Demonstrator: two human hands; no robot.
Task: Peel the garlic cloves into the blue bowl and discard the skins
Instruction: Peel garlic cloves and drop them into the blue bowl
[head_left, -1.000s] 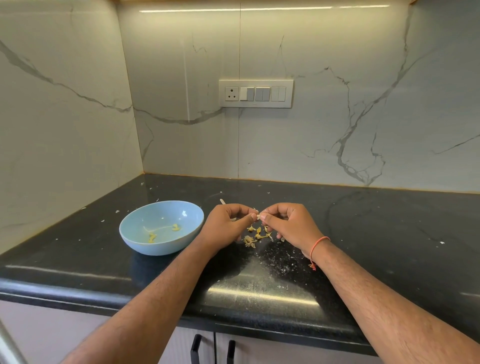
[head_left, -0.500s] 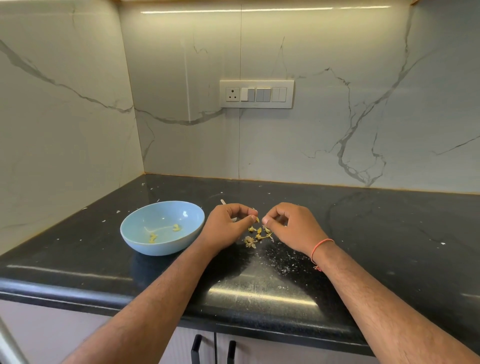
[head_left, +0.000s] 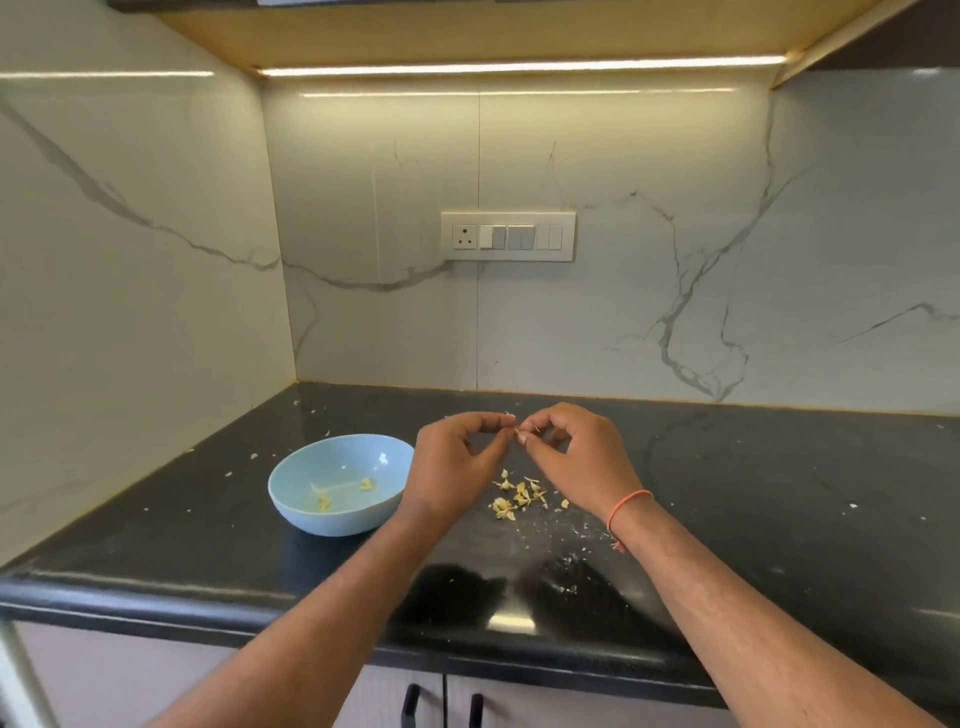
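A light blue bowl (head_left: 340, 483) stands on the black counter (head_left: 753, 493), with a few small yellowish garlic bits inside. Just right of it my left hand (head_left: 454, 467) and my right hand (head_left: 576, 457) are raised a little above the counter, fingertips meeting. Between thumb and forefinger of both hands I pinch a tiny garlic clove (head_left: 516, 429), mostly hidden by the fingers. Below the hands lies a small pile of garlic skins (head_left: 519, 496) on the counter.
Marble walls close off the back and left of the counter. A switch plate (head_left: 508, 236) sits on the back wall. Small white flakes are scattered over the counter, thickest near the front edge (head_left: 569, 571). Cabinet handles (head_left: 441, 704) show below.
My hands had drawn slightly apart; now they have risen off the counter and their fingertips meet again on the clove. The camera view has tilted upward. The bowl has not moved.
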